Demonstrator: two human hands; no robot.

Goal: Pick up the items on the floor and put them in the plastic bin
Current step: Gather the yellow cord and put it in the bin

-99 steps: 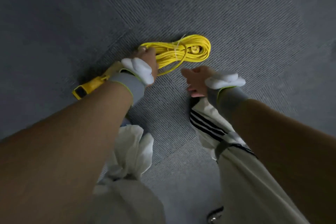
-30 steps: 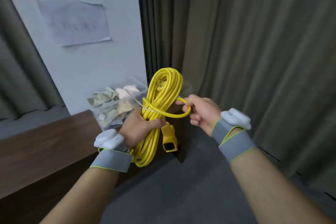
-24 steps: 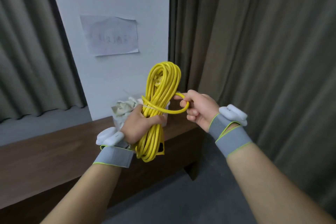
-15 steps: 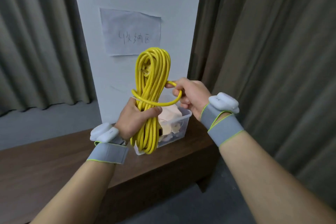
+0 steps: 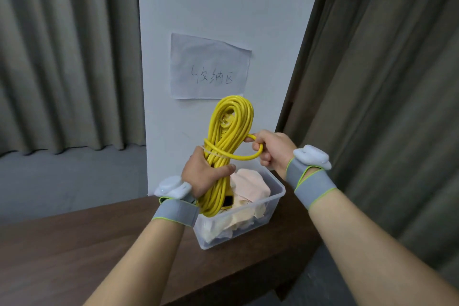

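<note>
Yellow cord, coiled, tied, upright

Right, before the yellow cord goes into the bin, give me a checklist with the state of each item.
1. Left hand grips the coiled yellow extension cord round its middle: ok.
2. Right hand pinches the loose loop at the coil's side: ok.
3. Coil bound so it will not unravel; a pale tie shows round its middle: ok.
4. Cord above the clear plastic bin; its lower end hangs in front of the bin's near left part: ok.
5. Room in the bin; crumpled pale cloth items already rise to the rim: cannot tell.
6. Bin steady on the dark wooden bench, close to its right end: ok.
</note>
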